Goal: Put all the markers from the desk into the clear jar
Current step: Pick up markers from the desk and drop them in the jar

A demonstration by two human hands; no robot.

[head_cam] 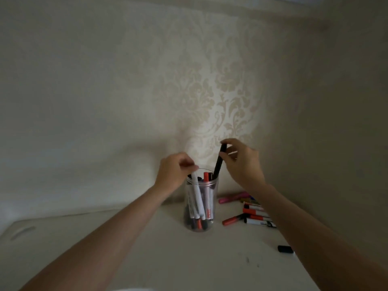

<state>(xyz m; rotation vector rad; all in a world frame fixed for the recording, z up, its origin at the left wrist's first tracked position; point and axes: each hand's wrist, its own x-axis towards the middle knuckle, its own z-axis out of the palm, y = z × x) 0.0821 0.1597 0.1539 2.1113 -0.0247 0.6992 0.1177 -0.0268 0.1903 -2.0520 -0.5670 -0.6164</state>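
A clear jar (214,198) stands upright on the pale desk (168,259), with several markers inside. My left hand (173,171) is at the jar's left rim, fingers pinched on the top of a white marker (197,196) that reaches down into the jar. My right hand (241,162) is above the right rim and grips the upper end of a black marker (218,164), whose lower end dips into the jar's mouth. Several loose markers (254,213), red, pink and white, lie on the desk to the right of the jar, partly hidden by my right forearm.
A patterned wall (210,91) rises right behind the jar, and a side wall closes the right. A small black cap or marker end (285,248) lies near my right forearm. A drawer handle (23,232) shows at the far left.
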